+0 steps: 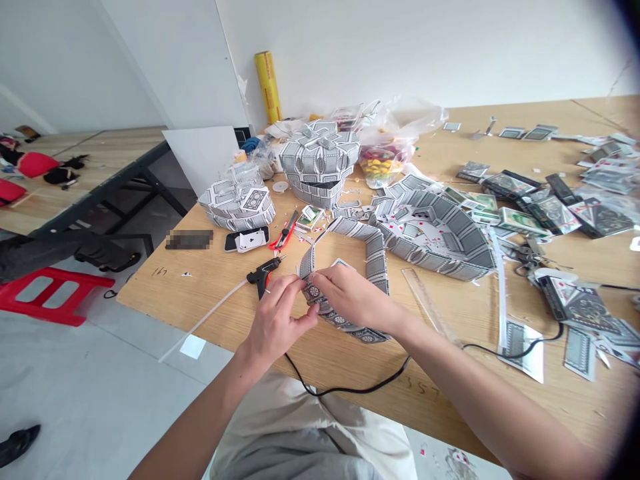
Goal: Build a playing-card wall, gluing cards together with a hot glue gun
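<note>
Both hands hold the near left part of an open frame of folded playing cards (377,263), which stands on the wooden table. My left hand (280,313) pinches its left corner between fingers and thumb. Reaching over the card wall from the right, my right hand (350,293) grips the same wall, its fingertips close to the left ones. A black glue gun (263,272) with a long white glue stick (205,319) lies just left of my left hand. Behind the frame are red scissors (284,233) and a larger card tray (440,240) holding loose cards.
Two lidded card boxes (320,157) (237,200) stand at the back left, near a phone (247,240). Card packs (550,207) clutter the right side. A clear ruler (425,303) and black cable (350,390) lie near the front. A red stool (47,293) stands left.
</note>
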A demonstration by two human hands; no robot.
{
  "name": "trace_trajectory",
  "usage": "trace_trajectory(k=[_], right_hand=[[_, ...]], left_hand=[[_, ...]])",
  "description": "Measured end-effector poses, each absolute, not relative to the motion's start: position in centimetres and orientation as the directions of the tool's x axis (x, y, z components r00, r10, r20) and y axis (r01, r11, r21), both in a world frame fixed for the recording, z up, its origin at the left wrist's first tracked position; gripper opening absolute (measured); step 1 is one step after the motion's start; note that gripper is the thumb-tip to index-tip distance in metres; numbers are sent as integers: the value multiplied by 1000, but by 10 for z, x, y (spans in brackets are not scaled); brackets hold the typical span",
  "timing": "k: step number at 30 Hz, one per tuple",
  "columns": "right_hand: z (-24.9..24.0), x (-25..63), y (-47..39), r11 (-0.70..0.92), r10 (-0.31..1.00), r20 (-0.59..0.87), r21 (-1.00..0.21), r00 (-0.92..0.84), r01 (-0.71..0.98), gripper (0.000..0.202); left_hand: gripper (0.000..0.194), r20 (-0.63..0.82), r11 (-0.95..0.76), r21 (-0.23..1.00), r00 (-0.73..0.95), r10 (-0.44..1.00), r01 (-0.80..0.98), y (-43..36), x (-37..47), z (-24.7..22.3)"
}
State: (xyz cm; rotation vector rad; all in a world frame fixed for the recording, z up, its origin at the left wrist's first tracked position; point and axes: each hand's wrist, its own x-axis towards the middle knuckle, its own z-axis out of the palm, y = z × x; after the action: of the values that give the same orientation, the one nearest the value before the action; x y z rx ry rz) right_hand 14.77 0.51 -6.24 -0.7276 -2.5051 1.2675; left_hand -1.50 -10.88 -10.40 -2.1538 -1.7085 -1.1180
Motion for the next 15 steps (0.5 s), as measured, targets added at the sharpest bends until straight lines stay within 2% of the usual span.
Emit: trace_trajectory(k=[7, 15], right_hand=[[-62, 149, 6, 509, 545, 13, -799, -839, 319, 32], [-66, 148, 6, 502, 530, 9, -809, -848, 306, 34]], left_hand=[[33, 642, -329, 366, 19, 766, 870, -107, -12, -103], [29, 666, -360, 300, 76, 742, 884, -104, -16, -103]])
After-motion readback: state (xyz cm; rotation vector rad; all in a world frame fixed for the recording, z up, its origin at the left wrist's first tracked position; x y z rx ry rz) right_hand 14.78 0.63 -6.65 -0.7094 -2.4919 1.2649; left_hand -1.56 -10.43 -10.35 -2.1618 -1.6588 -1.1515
